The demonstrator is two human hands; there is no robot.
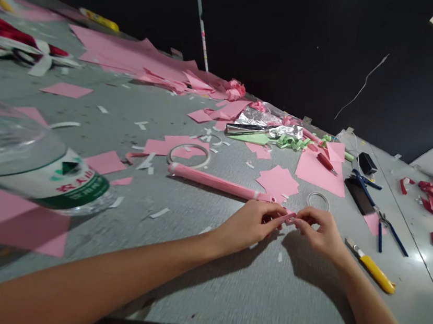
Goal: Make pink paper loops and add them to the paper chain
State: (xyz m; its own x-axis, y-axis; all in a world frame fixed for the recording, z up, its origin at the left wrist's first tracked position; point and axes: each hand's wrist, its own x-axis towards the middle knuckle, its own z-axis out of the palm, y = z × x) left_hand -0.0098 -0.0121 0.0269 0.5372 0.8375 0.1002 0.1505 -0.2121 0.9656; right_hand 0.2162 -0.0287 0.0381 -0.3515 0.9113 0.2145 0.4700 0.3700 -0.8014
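Observation:
My left hand (258, 223) pinches a small piece of folded pink paper (289, 218) between thumb and fingers, just above the grey table. The fingertips of my right hand (320, 231) close on the other end of that paper. Directly beyond my left hand lies a long pink paper roll (214, 181), with whitish tape near its left end. A narrow tape ring (318, 201) rests just past my right hand. Farther off sits a stack of pink paper squares (277, 182), fanned out at the edges. My fingers partly hide the held paper.
A large plastic bottle (75, 181) lies at the left. To the right are a yellow utility knife (378, 274), pliers (382, 224), a phone (359, 196) and a red-handled tool (326, 163). Pink sheets (134, 57) and foil (259, 117) lie along the black wall.

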